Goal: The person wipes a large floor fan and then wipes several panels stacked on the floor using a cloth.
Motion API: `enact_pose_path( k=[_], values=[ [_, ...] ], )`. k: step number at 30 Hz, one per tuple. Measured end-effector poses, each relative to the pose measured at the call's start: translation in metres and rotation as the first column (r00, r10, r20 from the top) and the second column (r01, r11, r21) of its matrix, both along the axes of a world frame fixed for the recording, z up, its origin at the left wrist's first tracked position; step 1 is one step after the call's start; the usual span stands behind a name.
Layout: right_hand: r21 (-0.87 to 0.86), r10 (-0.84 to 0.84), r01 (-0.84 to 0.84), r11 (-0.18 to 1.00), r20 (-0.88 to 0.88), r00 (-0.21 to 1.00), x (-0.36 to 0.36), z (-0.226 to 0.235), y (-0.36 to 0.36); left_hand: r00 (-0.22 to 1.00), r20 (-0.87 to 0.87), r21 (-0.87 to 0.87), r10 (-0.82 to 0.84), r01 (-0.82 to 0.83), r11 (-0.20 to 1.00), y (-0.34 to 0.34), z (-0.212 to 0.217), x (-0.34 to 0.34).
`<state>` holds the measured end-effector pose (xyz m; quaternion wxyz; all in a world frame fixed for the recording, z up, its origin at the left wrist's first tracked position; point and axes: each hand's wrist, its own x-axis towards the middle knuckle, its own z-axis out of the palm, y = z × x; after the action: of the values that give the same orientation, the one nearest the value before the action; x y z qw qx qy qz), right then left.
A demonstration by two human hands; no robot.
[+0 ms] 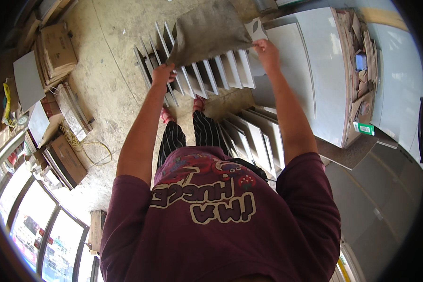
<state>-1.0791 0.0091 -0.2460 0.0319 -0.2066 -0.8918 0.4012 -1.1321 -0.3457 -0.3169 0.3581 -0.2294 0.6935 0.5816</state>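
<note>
A brown-grey cloth [211, 33] stretches between my two hands, over a row of upright tiles [207, 77] standing on edge. My left hand [163, 74] is closed on its near left corner. At the right, my right hand [267, 50] pinches the other near corner, close to a pale panel with an oval hole [256, 29]. The cloth hides the far part of the tile row. Thin and light-coloured, the tiles stand apart from one another like slats; whatever supports them is mostly hidden.
Large grey slabs [291, 61] lean at the right, beside stacked cartons [362, 103]. More upright tiles [254, 136] stand near my right leg. Cardboard boxes [56, 47] and a yellow cord [73, 136] lie at the left. Glass doors [42, 230] are at the lower left.
</note>
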Motion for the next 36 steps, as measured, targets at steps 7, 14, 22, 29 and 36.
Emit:
enact_pose_path(
  k=[7, 14, 22, 29, 36],
  values=[
    [0.005, -0.018, 0.017, 1.000, 0.091, 0.996, 0.097, -0.020, -0.004, 0.987, 0.117, 0.025, -0.114, 0.112, 0.993, -0.012, -0.024, 0.082],
    [0.052, -0.001, -0.012, 0.999, 0.242, 0.970, 0.185, -0.005, -0.020, 0.938, 0.153, 0.046, -0.310, 0.306, 0.951, -0.035, -0.033, 0.146],
    [-0.054, -0.076, 0.098, 0.994, 0.316, 0.946, 0.251, 0.031, -0.030, 0.824, 0.137, 0.133, -0.550, 0.535, 0.834, -0.049, 0.017, 0.185],
    [-0.040, -0.135, 0.150, 0.988, 0.259, 0.957, 0.242, 0.096, -0.018, 0.782, 0.046, 0.289, -0.621, 0.585, 0.758, -0.039, 0.089, 0.170],
    [-0.094, -0.143, 0.153, 0.984, 0.101, 0.984, 0.189, 0.110, 0.003, 0.837, -0.056, 0.320, -0.544, 0.532, 0.784, -0.013, 0.106, 0.137]
  ],
)
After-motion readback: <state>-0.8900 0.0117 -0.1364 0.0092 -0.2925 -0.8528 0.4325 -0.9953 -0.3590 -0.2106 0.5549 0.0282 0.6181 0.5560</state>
